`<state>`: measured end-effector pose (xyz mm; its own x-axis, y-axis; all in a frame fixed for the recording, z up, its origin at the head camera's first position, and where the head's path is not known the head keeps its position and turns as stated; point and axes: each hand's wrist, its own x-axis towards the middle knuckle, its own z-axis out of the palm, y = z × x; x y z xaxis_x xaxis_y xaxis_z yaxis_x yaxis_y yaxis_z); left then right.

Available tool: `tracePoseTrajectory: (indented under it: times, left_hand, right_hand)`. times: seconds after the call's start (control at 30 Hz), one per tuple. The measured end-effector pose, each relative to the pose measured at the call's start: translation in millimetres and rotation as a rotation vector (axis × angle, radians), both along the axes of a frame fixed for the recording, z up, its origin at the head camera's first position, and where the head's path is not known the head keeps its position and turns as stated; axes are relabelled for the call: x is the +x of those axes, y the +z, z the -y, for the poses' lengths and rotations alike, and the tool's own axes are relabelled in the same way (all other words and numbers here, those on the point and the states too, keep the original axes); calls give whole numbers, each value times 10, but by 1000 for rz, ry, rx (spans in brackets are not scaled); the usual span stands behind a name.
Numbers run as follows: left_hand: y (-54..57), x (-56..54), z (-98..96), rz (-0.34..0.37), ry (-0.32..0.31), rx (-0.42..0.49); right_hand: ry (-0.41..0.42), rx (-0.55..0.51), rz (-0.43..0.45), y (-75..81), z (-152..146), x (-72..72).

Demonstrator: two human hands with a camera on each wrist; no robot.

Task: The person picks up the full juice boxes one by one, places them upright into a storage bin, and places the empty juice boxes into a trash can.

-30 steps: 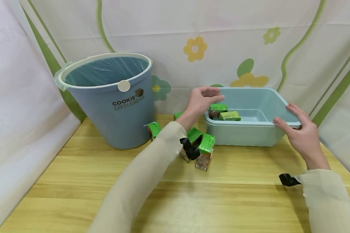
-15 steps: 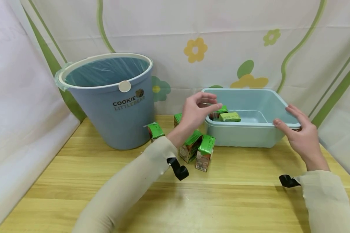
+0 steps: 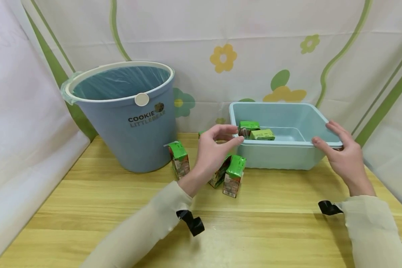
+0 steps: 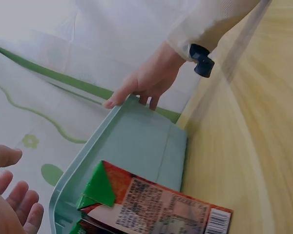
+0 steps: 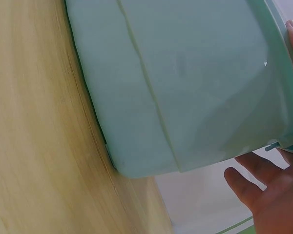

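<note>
A pale blue-green plastic storage bin (image 3: 278,156) stands at the right of the table. My right hand (image 3: 346,158) grips its right end, thumb over the front rim; the right wrist view shows the fingers (image 5: 244,187) along the bin's end. Inside lie two drink cartons, one with a dark green top (image 3: 249,125) and one lighter green (image 3: 262,134). My left hand (image 3: 211,150) hovers near the bin's left corner, fingers loosely bent and holding nothing. Under it stand green-topped cartons, the nearest being a brown-sided carton (image 3: 233,176), with another carton (image 3: 217,178) partly hidden behind the hand.
A tall blue bucket (image 3: 147,137) with a white rim and a clear liner stands at the left. One upright carton (image 3: 180,162) with a straw is beside it, and a further carton (image 3: 201,133) shows behind my left hand. A patterned curtain (image 3: 194,44) closes off the back.
My left hand has drawn back from above the bin, leftward and toward me, down over the cartons on the table. The right hand keeps its grip on the bin.
</note>
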<state>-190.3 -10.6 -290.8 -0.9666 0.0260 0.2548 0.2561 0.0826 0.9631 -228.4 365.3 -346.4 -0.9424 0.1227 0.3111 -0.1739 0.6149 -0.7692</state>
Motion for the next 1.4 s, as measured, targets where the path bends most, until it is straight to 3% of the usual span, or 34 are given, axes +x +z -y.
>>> tracePoseTrajectory:
  times: [0.13,0.4,0.6,0.77,1.0,1.4]
  left_hand:
    - [-61,108,16,-11,27,19]
    - [-222,353,21,3,143,12]
    - [-316,475,6,-22,127,38]
    - [-409,529,-1,-31,83,59]
    - [-502,560,-9,-53,74,-23]
    - [-570,549,-96,-188,84,-140]
  right_hand:
    - [-1,-4,-7,6,0,-3]
    - [2,-4,6,15,26,-6]
    - [-2,-4,7,16,22,-13]
    - [0,-6,6,16,25,-5]
    - [-2,-2,-1,10,28,-11]
    - [-7,-5,5,6,16,6]
